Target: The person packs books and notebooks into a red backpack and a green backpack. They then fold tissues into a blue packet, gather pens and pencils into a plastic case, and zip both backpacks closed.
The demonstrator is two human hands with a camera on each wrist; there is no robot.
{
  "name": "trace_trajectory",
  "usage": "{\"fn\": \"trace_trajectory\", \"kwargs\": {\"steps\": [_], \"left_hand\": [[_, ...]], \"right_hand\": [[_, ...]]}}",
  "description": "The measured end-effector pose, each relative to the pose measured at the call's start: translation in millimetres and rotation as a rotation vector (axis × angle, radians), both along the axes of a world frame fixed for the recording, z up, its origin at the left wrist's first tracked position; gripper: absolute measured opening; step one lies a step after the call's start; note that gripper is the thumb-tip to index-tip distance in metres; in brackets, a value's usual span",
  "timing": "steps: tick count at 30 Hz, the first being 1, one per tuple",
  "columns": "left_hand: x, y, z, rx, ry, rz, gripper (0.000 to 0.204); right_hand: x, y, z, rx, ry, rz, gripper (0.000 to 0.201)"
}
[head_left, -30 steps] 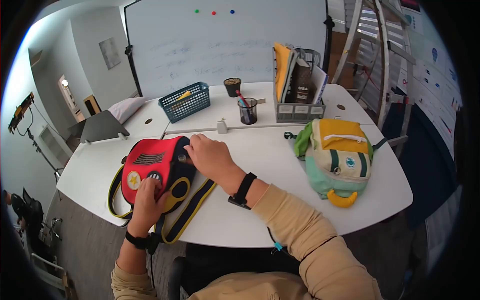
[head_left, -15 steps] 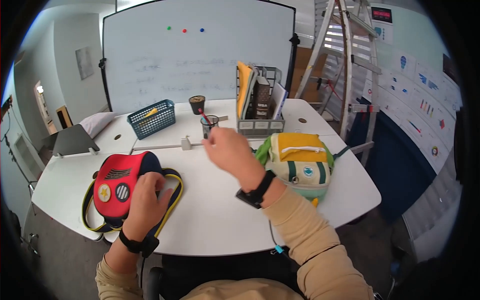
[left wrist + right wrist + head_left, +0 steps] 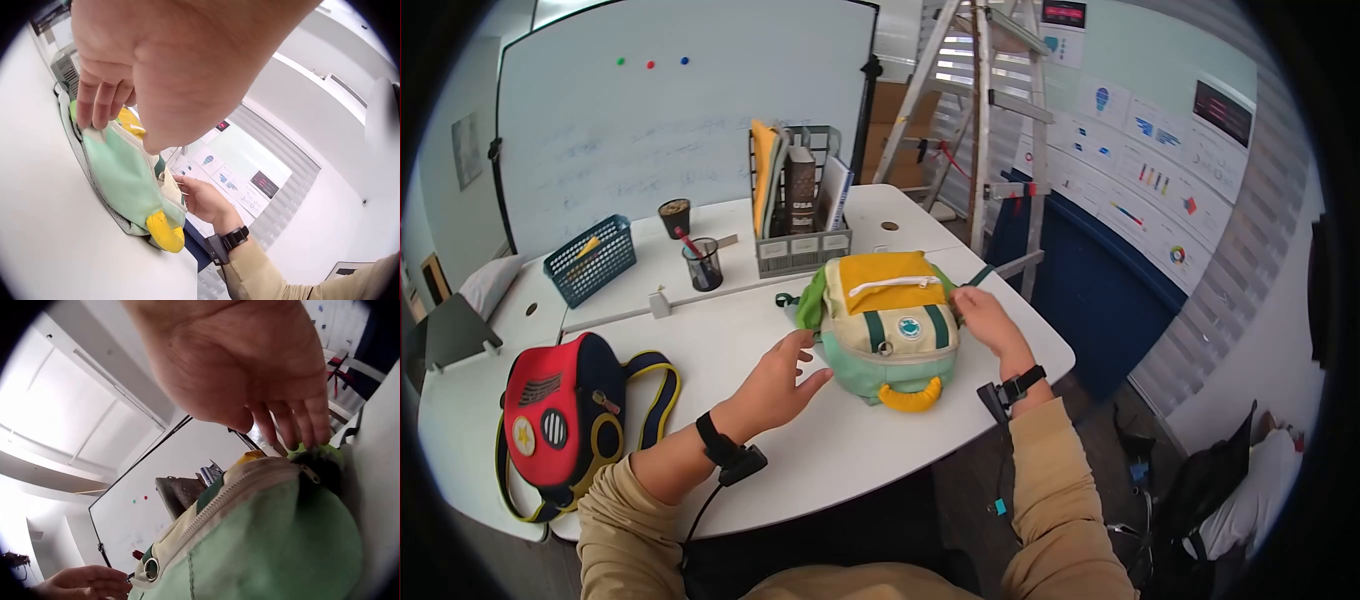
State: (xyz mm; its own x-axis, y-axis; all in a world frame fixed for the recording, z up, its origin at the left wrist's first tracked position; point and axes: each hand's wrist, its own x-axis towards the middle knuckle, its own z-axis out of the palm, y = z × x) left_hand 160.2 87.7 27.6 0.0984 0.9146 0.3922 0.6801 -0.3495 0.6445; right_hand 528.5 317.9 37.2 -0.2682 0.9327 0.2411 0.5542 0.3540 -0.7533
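Observation:
A green, cream and yellow backpack lies on the table with its yellow handle toward the person. At its left side is the left hand, fingers extended and thumb apart. The right hand is at the backpack's right side, fingers loosely bent. In the left wrist view the left fingers reach the mint side; whether they touch is unclear. The right wrist view has the right hand over the zipper edge, nothing held. A red and navy bag stands at the left.
Behind the backpack stands a grey file rack with books and folders. A mesh pen cup, a small pot and a blue-green basket are to its left. A laptop is at far left; a ladder stands behind the table.
Both hands have left the red bag and moved right to either side of the backpack. The head view has turned right, so the table's things appear farther left.

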Motion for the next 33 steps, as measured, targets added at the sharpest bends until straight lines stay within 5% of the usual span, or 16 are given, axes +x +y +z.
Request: {"fn": "trace_trajectory", "kwargs": {"steps": [5,8,15,19,23,30,33], "left_hand": [[24.2,24.9,-4.4,-0.084,-0.071,-0.086,0.065],[32.4,33.0,-12.7,-0.071,-0.112,-0.103,0.065],[17.4,40.3,-27.3,-0.005,-0.112,-0.210,0.066],[-1.0,30.9,-19.9,-0.009,-0.107,-0.321,0.065],[-37.2,25.9,-23.7,0.000,-0.108,-0.171,0.058],[-140.0,0.5,-43.7,-0.085,-0.068,0.186,0.052],[-169.0,-29.3,-49.9,-0.130,-0.032,0.262,0.054]], "right_hand": [[10.8,-31.4,-17.9,0.022,-0.012,-0.003,0.030],[19.8,-35.8,-28.5,-0.158,-0.033,0.068,0.030],[7.2,-47.4,-18.7,-0.162,0.373,0.080,0.042],[-17.9,-44.4,-0.8,-0.022,0.051,-0.053,0.063],[-44.5,-44.7,9.6,0.048,-0.045,-0.088,0.078],[-47.8,11.7,-13.7,0.126,-0.026,-0.041,0.066],[-55.7,-3.7,6.9,0.261,-0.183,-0.086,0.061]]}}
